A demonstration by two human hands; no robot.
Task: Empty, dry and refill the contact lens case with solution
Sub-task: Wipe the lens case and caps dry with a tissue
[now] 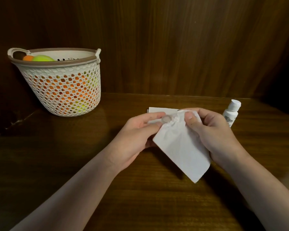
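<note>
Wooden table (73, 164): basket (63, 90) far left, bottle (230, 112) behind right hand (212, 130).

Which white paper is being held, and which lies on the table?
The crumpled tissue is gripped by both hands; the flat folded sheet behind them lies on the table.

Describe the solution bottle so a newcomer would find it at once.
Start at the wooden table and go to its far right edge, just behind the right hand. The small white bottle stands there, the only capped container; the basket sits far left.
</note>
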